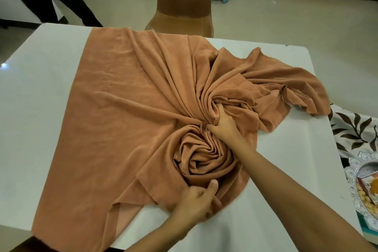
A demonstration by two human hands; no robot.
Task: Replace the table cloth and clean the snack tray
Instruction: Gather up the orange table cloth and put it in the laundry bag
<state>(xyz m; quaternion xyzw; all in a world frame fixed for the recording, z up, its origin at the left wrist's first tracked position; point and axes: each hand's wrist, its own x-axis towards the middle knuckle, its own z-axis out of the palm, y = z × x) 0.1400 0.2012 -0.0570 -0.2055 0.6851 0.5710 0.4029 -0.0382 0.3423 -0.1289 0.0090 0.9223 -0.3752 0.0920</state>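
Gripping a bunch of folds, your right hand (224,124) clutches the cloth (122,92) just beyond its swirl, while your left hand (196,202) pinches the swirl's near edge. The cloth lies half gathered on the white bench (41,80); the tray (350,172) sits beyond the bench's right edge.

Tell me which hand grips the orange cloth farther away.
The right hand: it bunches the orange table cloth beyond the rolled swirl, while the left hand holds folds at the near side.
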